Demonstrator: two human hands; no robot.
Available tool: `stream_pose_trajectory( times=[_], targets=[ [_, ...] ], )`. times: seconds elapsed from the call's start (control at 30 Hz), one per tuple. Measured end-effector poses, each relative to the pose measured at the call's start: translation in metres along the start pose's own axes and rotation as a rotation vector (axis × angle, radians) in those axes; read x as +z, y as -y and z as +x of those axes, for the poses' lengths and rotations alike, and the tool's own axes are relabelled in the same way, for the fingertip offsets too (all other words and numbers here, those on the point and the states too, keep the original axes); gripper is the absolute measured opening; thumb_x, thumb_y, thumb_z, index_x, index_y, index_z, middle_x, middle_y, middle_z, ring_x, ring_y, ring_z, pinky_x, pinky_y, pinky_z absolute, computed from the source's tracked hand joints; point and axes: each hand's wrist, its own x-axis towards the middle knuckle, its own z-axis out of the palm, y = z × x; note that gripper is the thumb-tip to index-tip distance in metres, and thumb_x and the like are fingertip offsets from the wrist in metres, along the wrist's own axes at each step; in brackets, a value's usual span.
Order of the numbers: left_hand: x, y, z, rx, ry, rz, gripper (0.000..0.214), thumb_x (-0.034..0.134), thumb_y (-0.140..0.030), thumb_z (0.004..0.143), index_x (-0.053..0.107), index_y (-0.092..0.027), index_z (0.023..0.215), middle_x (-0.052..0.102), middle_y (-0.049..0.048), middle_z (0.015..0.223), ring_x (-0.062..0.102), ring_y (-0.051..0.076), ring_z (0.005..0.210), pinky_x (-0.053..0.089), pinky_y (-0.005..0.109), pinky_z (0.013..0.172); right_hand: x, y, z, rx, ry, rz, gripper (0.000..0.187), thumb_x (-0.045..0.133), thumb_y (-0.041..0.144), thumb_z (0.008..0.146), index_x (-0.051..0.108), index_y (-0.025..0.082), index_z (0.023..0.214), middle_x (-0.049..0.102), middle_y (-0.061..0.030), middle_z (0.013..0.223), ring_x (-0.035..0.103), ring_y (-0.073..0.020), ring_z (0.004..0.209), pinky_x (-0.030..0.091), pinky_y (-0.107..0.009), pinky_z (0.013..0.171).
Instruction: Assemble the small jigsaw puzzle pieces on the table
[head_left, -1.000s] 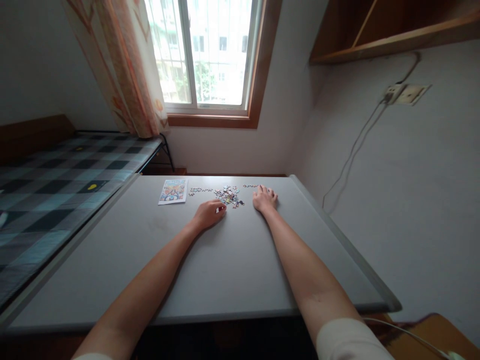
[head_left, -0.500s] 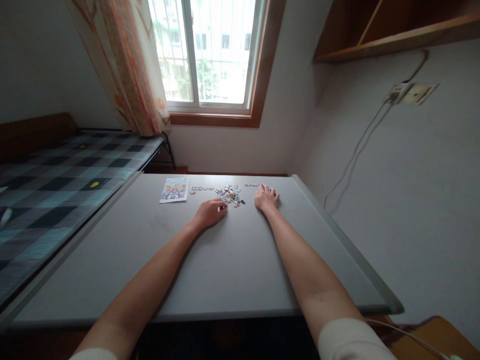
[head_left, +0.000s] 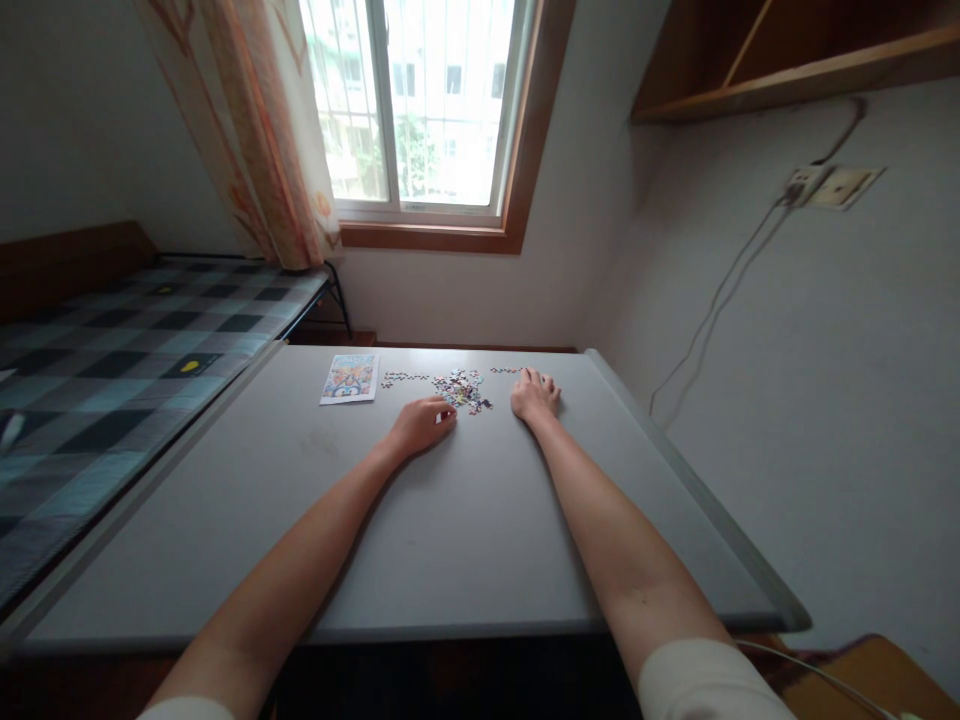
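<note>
A loose heap of small jigsaw puzzle pieces (head_left: 463, 390) lies near the far edge of the grey-white table (head_left: 450, 540). My left hand (head_left: 422, 424) rests just in front of the heap, thumb and forefinger curled together in a loop; what they pinch is too small to make out. My right hand (head_left: 535, 396) lies right of the heap with bent fingers. Its fingertips press on the right end of a short row of joined puzzle pieces (head_left: 504, 370), partly covering it. Left of the heap runs another joined strip of pieces (head_left: 405, 377).
A printed picture sheet (head_left: 349, 380) lies flat at the table's far left. Beside the table stands a bed with a checked mattress (head_left: 225, 325). A window (head_left: 442, 110) and curtain (head_left: 277, 150) are ahead; a shelf (head_left: 825, 80), socket (head_left: 844, 186) and hanging cable are on the right.
Both hands keep almost the same place and pose. The whole view has shifted very slightly; the heap and rows look unchanged.
</note>
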Motion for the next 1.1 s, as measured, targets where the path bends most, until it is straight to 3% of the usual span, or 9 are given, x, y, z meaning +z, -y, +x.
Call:
stream_pose_trajectory(
  times=[1.1],
  targets=[
    [0.0008, 0.0002, 0.0003, 0.003, -0.001, 0.0, 0.025, 0.047, -0.032, 0.086, 0.07, -0.023, 0.086, 0.065, 0.0009, 0.081, 0.055, 0.012, 0.063, 0.039, 0.023, 0.062, 0.0001, 0.0002, -0.001, -0.011, -0.046, 0.046, 0.049, 0.024, 0.032, 0.091, 0.042, 0.021, 0.136, 0.036, -0.0056, 0.145, 0.033, -0.027, 0.123, 0.027, -0.042, 0.099]
  ],
)
